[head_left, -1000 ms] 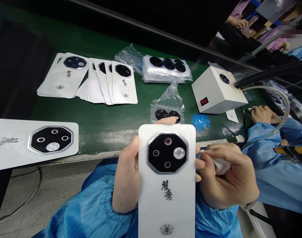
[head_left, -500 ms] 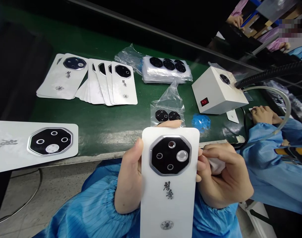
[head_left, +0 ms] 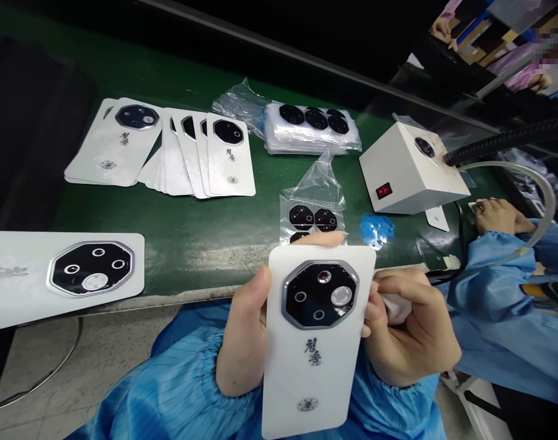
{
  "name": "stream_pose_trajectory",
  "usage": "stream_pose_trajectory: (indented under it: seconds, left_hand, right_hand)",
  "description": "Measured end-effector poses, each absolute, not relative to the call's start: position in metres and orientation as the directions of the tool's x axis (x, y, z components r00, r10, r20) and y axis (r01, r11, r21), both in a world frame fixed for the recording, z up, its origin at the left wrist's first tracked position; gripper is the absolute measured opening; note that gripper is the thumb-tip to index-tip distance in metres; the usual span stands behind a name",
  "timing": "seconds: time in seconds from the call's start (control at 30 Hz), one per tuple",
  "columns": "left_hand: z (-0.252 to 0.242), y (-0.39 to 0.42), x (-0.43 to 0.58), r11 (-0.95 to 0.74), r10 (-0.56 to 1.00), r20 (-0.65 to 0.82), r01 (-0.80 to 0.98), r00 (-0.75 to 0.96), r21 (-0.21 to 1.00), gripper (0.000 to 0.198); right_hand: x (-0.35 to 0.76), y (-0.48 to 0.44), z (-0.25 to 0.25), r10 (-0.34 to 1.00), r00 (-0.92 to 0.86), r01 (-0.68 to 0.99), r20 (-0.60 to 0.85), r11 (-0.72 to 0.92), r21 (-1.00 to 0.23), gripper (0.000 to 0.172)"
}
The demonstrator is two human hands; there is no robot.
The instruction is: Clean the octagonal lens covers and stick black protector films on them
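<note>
Two hands share the work: our left hand (head_left: 242, 342) grips the cover (head_left: 318, 366) by its edges, low centre of the frame, just short of the desk (head_left: 191, 226) edge. We would do well to touch the lens (head_left: 319, 294) only with the cloth (head_left: 395, 307), never with skin. Our right hand (head_left: 416, 336), at the cover's right edge, has its fingers curled tight around that cloth.

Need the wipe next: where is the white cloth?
Head view, lower right: the white cloth is pinched in the right hand, beside the white back cover.
</note>
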State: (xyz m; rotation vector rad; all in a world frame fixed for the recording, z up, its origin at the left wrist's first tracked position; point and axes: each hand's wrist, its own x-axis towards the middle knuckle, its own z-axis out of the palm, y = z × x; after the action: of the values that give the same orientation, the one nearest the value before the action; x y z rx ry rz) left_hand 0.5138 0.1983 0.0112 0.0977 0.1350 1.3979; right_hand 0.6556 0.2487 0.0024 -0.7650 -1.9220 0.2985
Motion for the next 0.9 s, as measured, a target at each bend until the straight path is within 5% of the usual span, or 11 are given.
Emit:
stream_pose_trajectory:
  seconds: [0.47, 0.67, 0.9]
  left_hand:
    - [0.004, 0.212, 0.512, 0.212, 0.974, -0.108, -0.966, 0.198, 0.145, 0.039]
    - [0.001, 0.223, 0.493, 0.314, 0.919, -0.319, -0.918, 0.230, 0.243, 0.039]
    - [-0.016, 0.241, 0.476, 0.374, 0.873, -0.418, -0.895, 0.252, 0.241, 0.051]
  right_hand:
    - [0.655, 0.261, -0.005, 0.702, -0.311, 0.426, 0.641, 0.705, -0.566, 0.024]
    - [0.654, 0.269, -0.010, 0.794, -0.245, 0.521, 0.556, 0.591, -0.615, 0.013]
    - [0.706, 0.360, 0.031, 0.745, -0.063, 0.722, 0.664, 0.493, -0.486, 0.009]
